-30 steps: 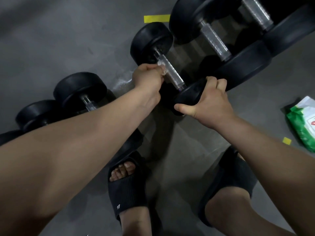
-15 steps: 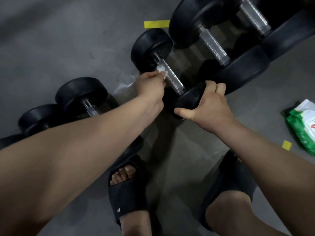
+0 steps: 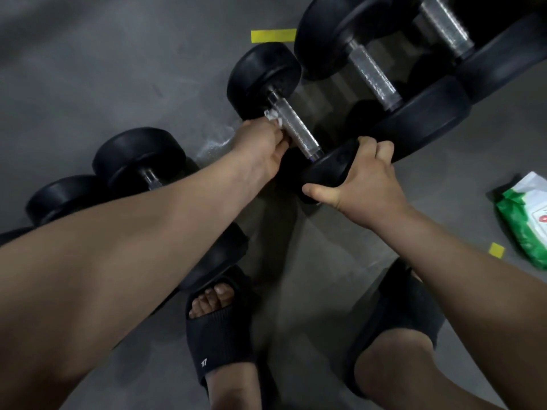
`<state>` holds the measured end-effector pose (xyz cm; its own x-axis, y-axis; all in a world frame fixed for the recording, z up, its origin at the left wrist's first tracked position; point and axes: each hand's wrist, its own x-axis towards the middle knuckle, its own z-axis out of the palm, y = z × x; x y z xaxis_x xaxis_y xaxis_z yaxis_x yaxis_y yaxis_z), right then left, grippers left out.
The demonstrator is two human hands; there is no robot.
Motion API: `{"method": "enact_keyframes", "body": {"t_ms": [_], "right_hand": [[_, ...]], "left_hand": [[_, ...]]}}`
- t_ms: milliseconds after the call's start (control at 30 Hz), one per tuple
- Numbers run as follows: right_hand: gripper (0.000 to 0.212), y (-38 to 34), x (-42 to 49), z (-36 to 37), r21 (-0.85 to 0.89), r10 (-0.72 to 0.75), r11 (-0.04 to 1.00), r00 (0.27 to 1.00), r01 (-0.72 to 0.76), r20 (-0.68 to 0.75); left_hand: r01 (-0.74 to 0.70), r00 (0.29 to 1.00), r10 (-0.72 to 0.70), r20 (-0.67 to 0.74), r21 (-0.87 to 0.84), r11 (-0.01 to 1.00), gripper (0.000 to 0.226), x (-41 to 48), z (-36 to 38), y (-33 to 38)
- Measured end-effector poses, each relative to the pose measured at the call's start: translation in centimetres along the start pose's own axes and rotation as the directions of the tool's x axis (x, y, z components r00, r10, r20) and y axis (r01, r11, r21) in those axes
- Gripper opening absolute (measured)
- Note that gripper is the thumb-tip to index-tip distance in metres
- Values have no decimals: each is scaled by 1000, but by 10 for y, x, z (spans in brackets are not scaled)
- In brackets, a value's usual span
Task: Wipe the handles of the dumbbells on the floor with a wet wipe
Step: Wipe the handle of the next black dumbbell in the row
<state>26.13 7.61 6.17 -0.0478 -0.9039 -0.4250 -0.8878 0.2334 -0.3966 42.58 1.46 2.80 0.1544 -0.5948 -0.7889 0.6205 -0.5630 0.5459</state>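
Observation:
A black dumbbell with a knurled steel handle (image 3: 296, 130) lies on the grey floor ahead of me. My left hand (image 3: 260, 146) pinches a crumpled white wet wipe (image 3: 272, 116) against the far end of that handle, close to the far weight head (image 3: 260, 78). My right hand (image 3: 367, 179) grips the near weight head (image 3: 328, 167), thumb below and fingers curled over its top. A smaller dumbbell (image 3: 139, 161) lies to the left, partly hidden by my left forearm.
Larger dumbbells (image 3: 376, 75) lie in a row at the upper right. A green and white wipe pack (image 3: 529, 217) sits on the floor at the right edge. Yellow tape marks (image 3: 273, 35) are stuck on the floor. My feet in black slides (image 3: 219, 329) stand below.
My left hand has slid a little along the handle toward me, leaving the wipe showing at its far side. My right hand keeps its grip on the near weight head.

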Motion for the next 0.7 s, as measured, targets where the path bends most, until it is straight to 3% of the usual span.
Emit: {"method": "enact_keyframes", "body": {"t_ms": [133,267,400,500,567,700], "right_hand": [[127,1,0,1,9,3,1000,1000,-3,0],[126,1,1,1,1,-4,1000,1000,4,1],[127,1,0,1,4,-4,1000,1000,4,-4],[127,2,0,2,12,-7,1000,1000,7,-11],[127,2,1,2,11,-9,1000,1000,9,-10],[126,3,1,2,10,-10,1000,1000,11,-12]], "left_hand": [[47,995,-64,70,224,973,17,-3,-8,-27],[2,1000,-10,24,307,952,16,-1,-14,-30],[-16,996,-22,90,394,919,21,-9,-19,-32],[-49,995,14,97,366,929,11,-8,-19,-15],[-58,997,39,63,335,940,20,-5,-20,-7],[-108,994,80,75,533,840,11,-13,-22,-20]]}}
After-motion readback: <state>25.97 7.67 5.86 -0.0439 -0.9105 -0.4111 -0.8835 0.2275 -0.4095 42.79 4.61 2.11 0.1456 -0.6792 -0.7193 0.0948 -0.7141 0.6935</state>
